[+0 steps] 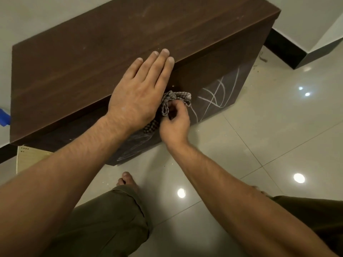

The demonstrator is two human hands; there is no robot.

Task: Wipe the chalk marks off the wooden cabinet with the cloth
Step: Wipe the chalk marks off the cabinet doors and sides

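A low dark wooden cabinet (111, 52) stands against the wall. My left hand (141, 89) rests flat on its top near the front edge, fingers straight. Below it, my right hand (174, 123) grips a bunched checked cloth (176, 98) against the cabinet's front face. White chalk marks (217, 91) curve across the front to the right of the cloth. Fainter smeared chalk (133, 145) shows on the front lower left, partly hidden by my left forearm.
Glossy pale floor tiles (259, 145) spread in front of the cabinet. My bare foot (128, 179) and trouser legs are below. A yellowish lined sheet (29, 156) lies by the cabinet's left end; a blue object (3, 116) sits at the left edge.
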